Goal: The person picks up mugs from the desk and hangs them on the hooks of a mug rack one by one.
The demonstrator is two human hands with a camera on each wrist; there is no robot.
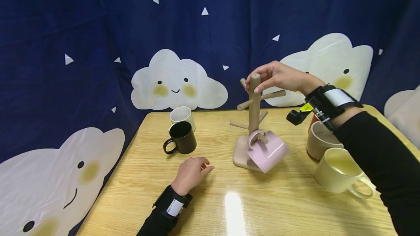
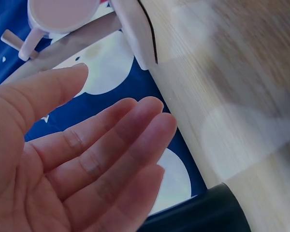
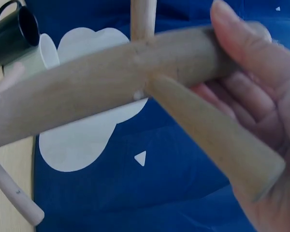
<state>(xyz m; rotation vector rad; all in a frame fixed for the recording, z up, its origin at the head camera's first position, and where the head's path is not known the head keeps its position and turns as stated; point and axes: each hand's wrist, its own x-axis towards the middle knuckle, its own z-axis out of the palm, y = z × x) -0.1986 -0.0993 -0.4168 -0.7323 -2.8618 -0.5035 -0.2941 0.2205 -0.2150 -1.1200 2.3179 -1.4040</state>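
My right hand (image 1: 280, 77) grips the top of a wooden mug tree (image 1: 254, 114), with fingers and thumb around its post. A pink mug (image 1: 270, 152) hangs tilted by its handle from a low peg on the tree's front side. In the right wrist view the thumb lies along the post (image 3: 101, 79), close to an upper peg. My left hand (image 1: 190, 174) is low over the table, left of the tree, its fingers relaxed and holding nothing. A black mug (image 1: 185, 141) stands just beyond it.
A white mug (image 1: 182, 115) stands behind the black one at the back left. On the right, a yellow mug (image 1: 336, 172) and a grey-beige mug (image 1: 318, 145) stand beside my right forearm, with a reddish thing partly hidden behind. A dark blue curtain (image 1: 183, 21) hangs beyond the table.
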